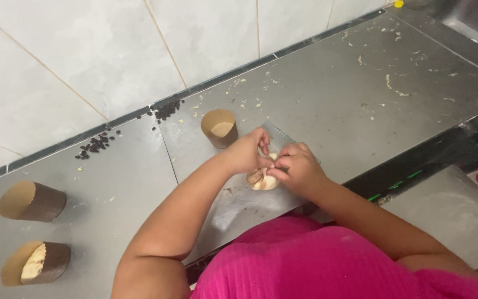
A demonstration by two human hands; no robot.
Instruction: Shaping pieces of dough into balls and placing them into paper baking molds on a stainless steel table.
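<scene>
Here both hands meet over a lump of pale dough that sits on the steel counter, close to its near edge and roughly midway along it. The left hand comes in from the near-left and curls its fingers over the far side of the dough, pinching it. The right hand comes from the near-right, its fingertips closed on the top of the lump, so both hands are grasping the dough between them. The dough shows brownish streaks on its left flank.

Just beyond the hands, a ridged metal scraper lies flat on the counter, partly hidden by the fingers. Further toward the tiled wall stands an upright brown paper baking mould with dough in it. Along the back edge lie two small heaps of dark chips, and crumbs are scattered over the right half of the counter.

At the counter's left end two more paper moulds lie tipped on their sides: the farther one looks empty, the nearer one holds pale dough. The person's pink top fills the bottom of the view.
</scene>
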